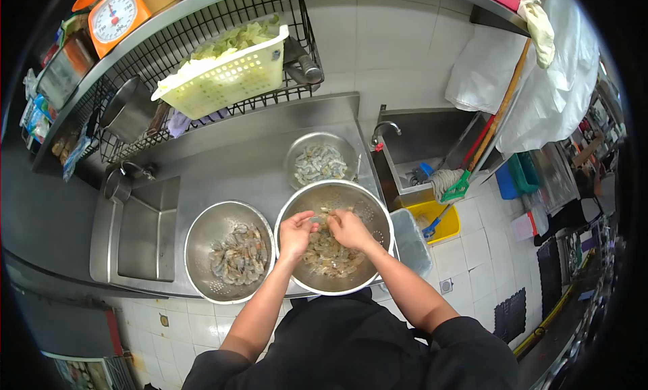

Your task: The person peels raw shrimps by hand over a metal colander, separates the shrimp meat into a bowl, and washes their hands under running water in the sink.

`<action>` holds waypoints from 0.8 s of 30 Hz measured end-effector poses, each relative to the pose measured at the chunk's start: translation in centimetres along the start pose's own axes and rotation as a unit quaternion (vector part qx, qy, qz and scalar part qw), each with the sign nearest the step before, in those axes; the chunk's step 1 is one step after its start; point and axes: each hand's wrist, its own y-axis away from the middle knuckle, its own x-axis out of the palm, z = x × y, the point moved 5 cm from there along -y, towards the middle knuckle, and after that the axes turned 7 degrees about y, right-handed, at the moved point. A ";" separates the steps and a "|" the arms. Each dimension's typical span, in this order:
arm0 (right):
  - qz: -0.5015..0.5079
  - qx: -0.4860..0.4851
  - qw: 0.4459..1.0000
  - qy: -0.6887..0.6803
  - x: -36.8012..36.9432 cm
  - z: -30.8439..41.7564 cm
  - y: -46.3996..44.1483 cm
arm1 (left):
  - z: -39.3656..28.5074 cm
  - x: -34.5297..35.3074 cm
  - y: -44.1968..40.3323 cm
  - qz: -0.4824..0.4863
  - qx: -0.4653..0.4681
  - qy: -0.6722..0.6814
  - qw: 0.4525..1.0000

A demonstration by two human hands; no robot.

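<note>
My left hand (297, 233) and my right hand (348, 228) are close together over a large steel bowl (287, 214) of shrimp shells and pieces (331, 258). The fingers of both hands are pinched, around something too small to make out. To the left stands a perforated steel colander (198, 245) with whole grey-brown shrimp (239, 255) in it. Behind the large bowl, a smaller steel bowl (293, 152) holds pale, bluish shrimp (320, 164).
A steel sink (145, 238) is at the left, a deeper sink (432, 143) at the back right. Above the counter, a wire rack (158, 56) bears a yellow basket (226, 79) of leaves. A yellow bucket (449, 221) and mop (445, 182) stand right.
</note>
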 end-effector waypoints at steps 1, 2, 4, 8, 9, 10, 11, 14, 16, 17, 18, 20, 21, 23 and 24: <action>0.073 0.053 0.977 -0.193 0.8 0.4 -0.2 | 0.0 -0.1 0.1 0.005 0.003 -0.008 1.000; 0.070 0.058 0.978 -0.190 1.3 1.1 -0.2 | 0.3 -0.3 -0.1 0.009 0.017 0.007 1.000; -0.005 0.008 0.984 -0.176 1.2 2.8 -0.2 | -0.2 -0.2 0.3 0.023 0.025 -0.001 0.999; -0.047 -0.021 0.985 -0.165 0.9 4.5 -0.1 | -0.9 -1.0 0.3 0.043 0.046 -0.021 0.998; -0.038 -0.056 0.989 -0.129 0.8 4.9 -0.2 | -0.9 -1.3 0.4 0.049 0.052 -0.019 0.997; -0.030 -0.092 0.991 -0.092 0.8 5.3 -0.2 | -0.8 -1.5 0.3 0.051 0.050 -0.017 0.997; -0.030 -0.090 0.991 -0.090 0.6 5.3 -0.2 | -0.8 -1.7 0.2 0.051 0.041 -0.006 0.998; 0.016 -0.120 0.991 -0.060 0.7 5.6 -0.1 | -0.6 -1.9 -0.1 0.055 0.029 0.026 0.998; 0.013 -0.205 0.979 -0.013 0.5 6.3 0.1 | -0.5 -2.1 -0.3 0.056 0.029 0.048 0.997; 0.015 -0.208 0.978 -0.012 0.6 6.4 0.3 | -0.2 -2.3 -0.3 0.046 0.004 0.051 0.998; 0.008 -0.193 0.981 0.032 0.6 6.8 0.6 | 0.1 -2.4 -0.3 0.037 -0.022 0.054 0.998; 0.001 -0.180 0.981 0.076 0.4 7.4 1.0 | 0.6 -2.3 0.0 0.032 -0.065 0.127 0.989; -0.004 -0.172 0.981 0.094 0.3 7.5 1.1 | 1.1 -2.2 0.2 0.028 -0.110 0.198 0.974; -0.011 -0.165 0.980 0.110 0.5 7.4 1.2 | 1.1 -2.3 0.4 0.034 -0.110 0.190 0.975; -0.021 -0.170 0.979 0.109 0.7 7.3 1.2 | 1.3 -2.3 0.6 0.041 -0.114 0.181 0.976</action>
